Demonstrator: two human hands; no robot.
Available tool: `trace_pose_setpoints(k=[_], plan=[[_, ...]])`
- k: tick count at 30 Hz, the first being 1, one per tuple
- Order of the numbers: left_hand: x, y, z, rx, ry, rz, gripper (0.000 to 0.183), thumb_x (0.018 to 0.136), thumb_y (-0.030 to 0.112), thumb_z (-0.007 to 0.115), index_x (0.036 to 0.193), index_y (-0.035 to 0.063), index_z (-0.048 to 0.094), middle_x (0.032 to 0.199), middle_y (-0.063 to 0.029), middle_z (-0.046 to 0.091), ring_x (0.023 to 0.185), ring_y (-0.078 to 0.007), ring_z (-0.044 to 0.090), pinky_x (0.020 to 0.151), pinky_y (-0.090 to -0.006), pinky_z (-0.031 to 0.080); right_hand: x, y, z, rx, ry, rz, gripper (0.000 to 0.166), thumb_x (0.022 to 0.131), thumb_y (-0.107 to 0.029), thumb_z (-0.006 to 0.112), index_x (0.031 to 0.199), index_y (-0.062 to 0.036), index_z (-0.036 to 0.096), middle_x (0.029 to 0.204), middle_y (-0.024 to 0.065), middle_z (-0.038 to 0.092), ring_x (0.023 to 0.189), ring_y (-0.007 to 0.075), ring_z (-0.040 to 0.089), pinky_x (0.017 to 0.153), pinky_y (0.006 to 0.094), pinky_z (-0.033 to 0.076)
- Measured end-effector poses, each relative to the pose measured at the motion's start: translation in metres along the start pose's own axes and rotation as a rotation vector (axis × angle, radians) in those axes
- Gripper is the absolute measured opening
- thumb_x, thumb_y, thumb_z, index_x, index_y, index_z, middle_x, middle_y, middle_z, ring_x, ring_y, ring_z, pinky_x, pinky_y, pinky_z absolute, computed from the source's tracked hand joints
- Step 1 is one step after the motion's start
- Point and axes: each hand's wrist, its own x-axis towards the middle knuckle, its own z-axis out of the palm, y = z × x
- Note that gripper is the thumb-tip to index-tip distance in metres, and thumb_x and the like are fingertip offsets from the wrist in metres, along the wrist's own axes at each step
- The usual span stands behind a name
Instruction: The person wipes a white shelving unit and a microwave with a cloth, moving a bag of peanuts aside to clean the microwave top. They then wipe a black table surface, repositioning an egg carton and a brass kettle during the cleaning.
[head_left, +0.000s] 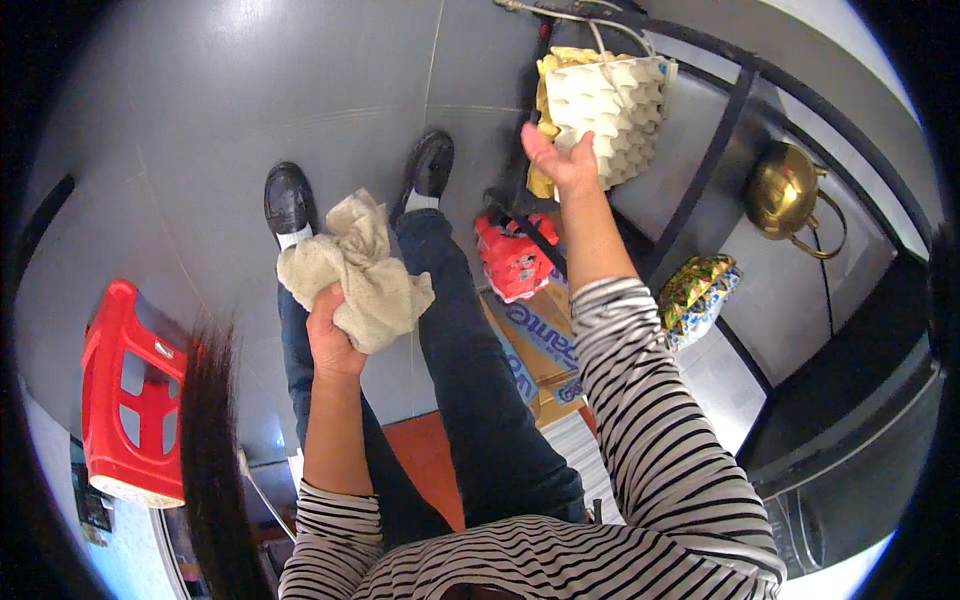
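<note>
My left hand (335, 337) grips a bunched beige towel (360, 277) that hangs over my legs; a bit of thin whitish material sticks out at its top. My right hand (562, 159) reaches up to a stack of egg trays, with a pale grey tray (611, 112) on top and yellow ones (541, 176) behind. Its thumb and fingers are spread at the lower edge of the pale tray; whether it grips the tray, I cannot tell.
Below the trays lie a red plastic bag (516, 255) and printed cardboard (536, 322). On the shelves at right are a brass-coloured kettle (784, 191) and a patterned bundle (697, 300). A red plastic stool (135, 405) stands at left. A pale cable hangs near the trays.
</note>
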Motion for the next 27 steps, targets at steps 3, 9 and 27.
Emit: trace_pose_setpoints(k=[3,9,27], plan=[[0.003,-0.013,-0.002,0.085,0.019,-0.007,0.053,0.081,0.022,0.059,0.128,0.0012,0.047,0.120,-0.0141,0.058,0.111,-0.0304,0.057,0.097,-0.0422,0.046,0.032,-0.023,0.000,0.449,-0.058,-0.035,0.078,0.091,-0.060,0.042,0.131,0.0067,0.039,0.124,0.0261,0.052,0.113,0.0384,0.054,0.096,0.0503,0.046],[0.010,-0.021,0.002,0.139,0.040,0.051,0.054,0.083,0.020,0.059,0.130,-0.0010,0.044,0.119,-0.0142,0.058,0.109,-0.0299,0.058,0.094,-0.0417,0.048,-0.016,-0.032,-0.002,0.506,0.105,-0.008,0.041,0.093,-0.032,0.049,0.113,0.0032,0.054,0.101,0.0175,0.064,0.092,0.0283,0.063,0.073,0.0378,0.054],[0.012,-0.008,0.014,0.131,0.101,0.067,0.058,0.080,0.017,0.062,0.132,0.0013,0.041,0.121,-0.0126,0.056,0.110,-0.0293,0.057,0.094,-0.0415,0.048,-0.025,-0.040,-0.024,0.267,0.515,-0.240,0.043,0.086,-0.046,0.060,0.092,-0.0032,0.054,0.084,0.0109,0.060,0.064,0.0189,0.059,0.065,0.0327,0.055]])
